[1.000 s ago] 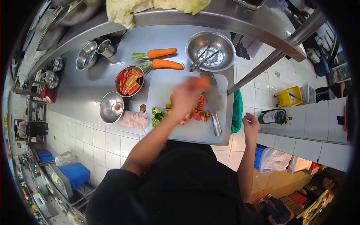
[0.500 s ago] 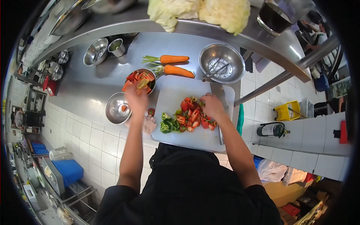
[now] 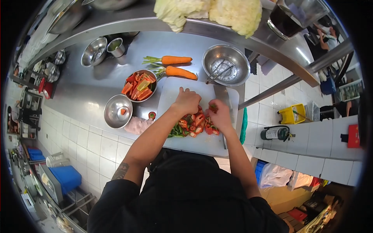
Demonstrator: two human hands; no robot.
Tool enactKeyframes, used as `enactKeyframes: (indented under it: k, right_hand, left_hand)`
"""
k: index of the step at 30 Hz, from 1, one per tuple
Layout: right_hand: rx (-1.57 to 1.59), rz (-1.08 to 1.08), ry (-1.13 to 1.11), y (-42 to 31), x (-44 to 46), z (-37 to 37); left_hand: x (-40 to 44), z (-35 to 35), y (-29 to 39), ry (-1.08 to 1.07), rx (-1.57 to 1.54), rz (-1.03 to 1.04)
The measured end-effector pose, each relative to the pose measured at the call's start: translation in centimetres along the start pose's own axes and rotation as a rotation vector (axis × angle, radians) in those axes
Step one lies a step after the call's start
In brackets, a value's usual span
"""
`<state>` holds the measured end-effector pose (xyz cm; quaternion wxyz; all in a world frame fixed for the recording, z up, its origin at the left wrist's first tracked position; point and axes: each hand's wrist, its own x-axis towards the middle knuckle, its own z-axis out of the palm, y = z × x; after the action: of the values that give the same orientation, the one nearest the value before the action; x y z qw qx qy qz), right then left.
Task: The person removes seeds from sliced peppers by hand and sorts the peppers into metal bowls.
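My left hand point(image 3: 187, 103) is over the white cutting board point(image 3: 169, 91), at the upper left of a pile of cut red peppers point(image 3: 198, 120). Its fingers are curled in, and what they hold, if anything, is hidden. My right hand point(image 3: 219, 117) is closed on a small dark red-green pepper piece point(image 3: 213, 108) at the pile's right edge. Green pepper pieces point(image 3: 177, 131) lie at the pile's left, partly behind my left forearm. Larger red and orange pepper pieces point(image 3: 139, 87) fill a metal bowl point(image 3: 155, 89) left of the board. A knife point(image 3: 222, 95) rests along the board's right side.
Two carrots point(image 3: 180, 72) lie beyond the board. A large metal bowl point(image 3: 233, 54) with tongs point(image 3: 217, 72) stands at the back right. Nearer left are a small bowl point(image 3: 112, 120) with an orange scrap and a pinkish cloth point(image 3: 138, 125). Cabbage point(image 3: 235, 15) sits on the overhead shelf.
My left hand has moved right, from above the bowl of pepper pieces to the pile on the board. My right hand stays by the pile's right edge.
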<state>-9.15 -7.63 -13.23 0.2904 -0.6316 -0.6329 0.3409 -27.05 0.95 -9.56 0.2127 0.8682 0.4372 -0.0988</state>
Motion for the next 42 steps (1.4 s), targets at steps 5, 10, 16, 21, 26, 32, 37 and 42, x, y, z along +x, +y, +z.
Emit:
enactKeyframes:
  k: [5,10,16,21,26,32,37,42]
  right_hand:
    - [1.608,0.376,0.156,3.2,-2.1,-1.9]
    - [1.771,0.439,0.101,4.3,-3.3,-4.3]
    - [1.819,0.446,0.067,2.1,-4.1,-4.5]
    - [1.973,0.465,-0.021,2.3,-3.8,-4.1]
    - [1.935,0.4,-0.068,0.7,-3.6,-4.7]
    - [1.664,0.5,0.067,3.5,-3.2,-3.8]
    - [1.524,0.637,0.393,5.3,-3.3,-2.8]
    - [1.377,0.532,0.509,-0.3,-2.6,-2.1]
  left_hand:
    - [4.6,3.9,0.4,0.005,0.135,0.256]
    - [3.6,2.2,1.1,-0.125,0.094,0.257]
    - [3.1,2.8,1.9,-0.028,-0.105,0.224]
    - [5.2,3.8,3.3,-0.239,-0.077,0.238]
    - [6.8,6.2,3.4,-0.083,-0.365,0.193]
    - [9.0,7.3,3.6,-0.329,-0.016,0.066]
    - [6.4,6.9,4.4,-0.166,-0.015,0.147]
    - [4.4,4.9,3.4,-0.314,-0.045,0.197]
